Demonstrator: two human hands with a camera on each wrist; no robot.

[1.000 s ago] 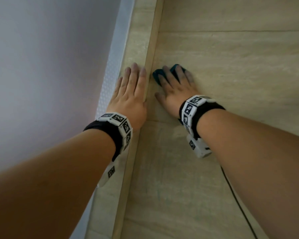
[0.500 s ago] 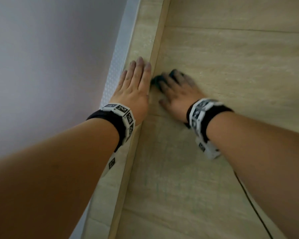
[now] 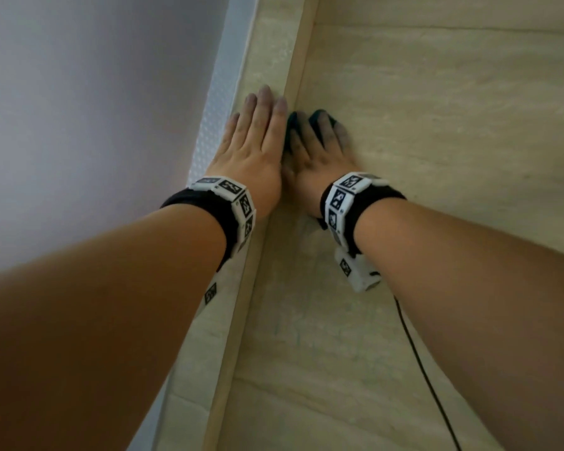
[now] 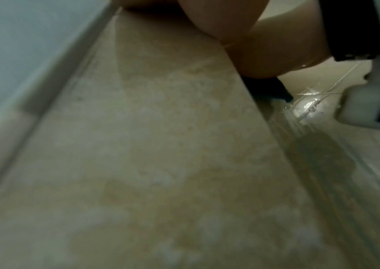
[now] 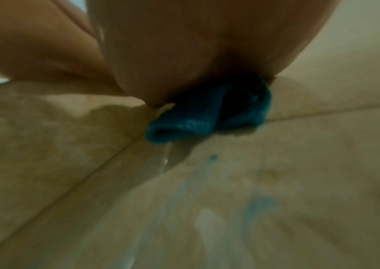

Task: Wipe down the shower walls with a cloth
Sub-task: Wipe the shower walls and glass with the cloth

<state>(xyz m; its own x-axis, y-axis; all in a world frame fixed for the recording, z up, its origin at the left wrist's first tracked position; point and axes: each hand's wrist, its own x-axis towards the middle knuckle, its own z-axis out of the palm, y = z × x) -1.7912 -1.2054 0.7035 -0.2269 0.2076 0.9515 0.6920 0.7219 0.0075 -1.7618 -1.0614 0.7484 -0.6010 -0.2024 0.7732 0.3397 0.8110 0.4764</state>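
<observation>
Both hands up on the tiled shower corner.

Right hand presses the teal cloth flat-fingered against the beige wall, tight beside the corner edge; left hand lies open, fingers straight, holding nothing, on the narrow face just left.

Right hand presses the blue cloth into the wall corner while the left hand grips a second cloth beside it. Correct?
Not quite. The left hand holds no cloth; the head view shows it flat on the tiled wall. The right hand presses the blue cloth by the corner.
</observation>
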